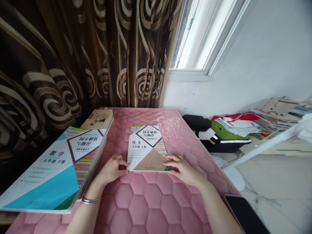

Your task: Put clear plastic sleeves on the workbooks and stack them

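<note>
A thin workbook (146, 152) with a white, brown and striped cover and Chinese lettering lies flat on the pink padded table cover (151, 201). My left hand (113, 169) has its thumb and forefinger closed at the workbook's lower left corner, its other fingers curled. At the lower right corner, my right hand (182, 169) grips the edge, fingertips resting on the cover and thumb at the bottom edge. Left of my left hand sits a stack topped by a larger-looking blue and white workbook (56, 169).
Behind that stack is a pile with a tan cover (98, 118). A dark phone (245, 214) lies at the right edge near my forearm. Beyond the table stand a white lamp (263, 143) and heaped papers (270, 113). A patterned curtain (109, 55) hangs along the far side.
</note>
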The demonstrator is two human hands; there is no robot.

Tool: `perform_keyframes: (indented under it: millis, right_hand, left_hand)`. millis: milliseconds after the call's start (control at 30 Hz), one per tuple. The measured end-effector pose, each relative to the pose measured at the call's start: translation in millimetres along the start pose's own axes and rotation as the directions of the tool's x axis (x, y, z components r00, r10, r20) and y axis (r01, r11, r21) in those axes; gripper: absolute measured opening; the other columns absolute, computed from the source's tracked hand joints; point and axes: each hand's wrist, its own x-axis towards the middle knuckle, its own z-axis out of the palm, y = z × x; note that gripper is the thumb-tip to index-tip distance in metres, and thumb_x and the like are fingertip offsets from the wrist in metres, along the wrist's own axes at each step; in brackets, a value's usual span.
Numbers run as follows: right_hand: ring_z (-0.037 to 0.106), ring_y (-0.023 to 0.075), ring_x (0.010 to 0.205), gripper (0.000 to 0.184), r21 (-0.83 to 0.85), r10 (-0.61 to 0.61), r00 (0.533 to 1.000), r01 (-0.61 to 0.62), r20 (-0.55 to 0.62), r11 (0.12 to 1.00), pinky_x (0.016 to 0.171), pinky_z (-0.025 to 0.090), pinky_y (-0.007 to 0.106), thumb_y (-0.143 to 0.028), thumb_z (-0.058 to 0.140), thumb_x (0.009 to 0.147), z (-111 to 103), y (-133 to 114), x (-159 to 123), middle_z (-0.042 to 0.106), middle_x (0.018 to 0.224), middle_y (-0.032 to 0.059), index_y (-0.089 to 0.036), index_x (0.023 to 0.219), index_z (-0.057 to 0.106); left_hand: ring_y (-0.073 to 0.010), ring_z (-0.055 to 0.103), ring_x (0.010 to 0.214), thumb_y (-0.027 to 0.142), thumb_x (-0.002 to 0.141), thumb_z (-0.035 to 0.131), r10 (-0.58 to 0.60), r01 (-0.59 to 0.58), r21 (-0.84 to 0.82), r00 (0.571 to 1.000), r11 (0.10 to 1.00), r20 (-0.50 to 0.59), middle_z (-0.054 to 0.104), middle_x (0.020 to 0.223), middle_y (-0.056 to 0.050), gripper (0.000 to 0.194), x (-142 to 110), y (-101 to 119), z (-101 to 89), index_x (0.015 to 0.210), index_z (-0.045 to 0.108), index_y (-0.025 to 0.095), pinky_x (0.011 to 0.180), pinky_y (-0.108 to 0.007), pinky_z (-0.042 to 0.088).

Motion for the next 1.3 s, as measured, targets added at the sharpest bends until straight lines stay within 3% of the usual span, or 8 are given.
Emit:
perform_keyframes:
  millis: [500,600,733,900,1100,1300]
  right_hand:
    - [0.040,0.0182,0.129,0.041,0.158,0.021,1.000,-0.023,0.014,0.987,0.108,0.032,0.039,-0.012,0.052,0.082,-0.6,11.7,-1.7,0.044,0.142,-0.0023,-0.033,0.115,0.065]
    - [0.041,0.0192,0.128,0.039,0.131,0.004,1.000,-0.006,0.017,0.991,0.107,0.033,0.040,-0.015,0.052,0.082,-2.6,10.9,-2.2,0.044,0.142,-0.0015,-0.032,0.115,0.065]
    - [0.043,0.0233,0.124,0.032,0.040,-0.014,1.000,0.015,-0.015,0.999,0.103,0.036,0.042,-0.027,0.061,0.080,-0.4,1.0,0.1,0.048,0.138,0.0020,-0.029,0.111,0.066]
    - [0.041,0.0295,0.124,0.041,-0.137,-0.035,0.987,0.013,-0.159,0.990,0.100,0.034,0.049,-0.046,0.066,0.074,23.9,-28.8,10.7,0.050,0.134,0.0087,-0.024,0.108,0.062]
    - [0.044,0.0306,0.119,0.049,-0.250,-0.053,0.973,-0.005,-0.223,0.968,0.094,0.036,0.047,-0.054,0.060,0.077,51.3,-54.6,24.6,0.050,0.135,0.0130,-0.018,0.109,0.058]
    - [0.046,0.0280,0.118,0.041,-0.226,-0.075,0.972,0.023,-0.223,0.974,0.094,0.037,0.044,-0.048,0.059,0.080,48.3,-47.7,26.0,0.052,0.133,0.0121,-0.019,0.108,0.060]
  left_hand:
    - [-0.0164,0.053,0.085,0.031,0.074,0.067,0.010,-0.009,-0.035,1.000,0.999,0.010,0.058,0.078,0.000,0.023,3.3,-9.3,2.1,0.095,0.074,0.028,0.079,-0.027,0.038]
    - [-0.0170,0.053,0.088,0.030,0.073,0.066,0.014,-0.014,-0.026,1.000,1.000,0.011,0.058,0.081,-0.001,0.023,2.8,-8.4,3.4,0.095,0.073,0.027,0.084,-0.029,0.038]
    - [-0.0226,0.048,0.103,0.031,0.069,0.068,-0.024,0.032,0.086,0.996,0.996,-0.089,0.055,0.106,-0.003,0.030,1.3,6.5,15.6,0.099,0.069,0.029,0.095,-0.042,0.034]
    - [-0.0294,0.040,0.114,0.041,0.067,0.072,0.042,0.014,0.229,0.970,0.973,-0.238,0.046,0.126,-0.007,0.037,5.7,36.4,43.6,0.100,0.066,0.026,0.098,-0.052,0.028]
    - [-0.0278,0.042,0.114,0.035,0.075,0.067,0.140,-0.078,0.250,0.960,0.965,-0.242,0.052,0.120,-0.008,0.026,13.6,51.5,59.3,0.098,0.065,0.023,0.100,-0.052,0.025]
    - [-0.0253,0.043,0.109,0.034,0.076,0.067,0.120,-0.065,0.226,0.963,0.972,-0.240,0.054,0.113,-0.005,0.023,11.9,42.5,55.0,0.097,0.066,0.025,0.099,-0.049,0.026]
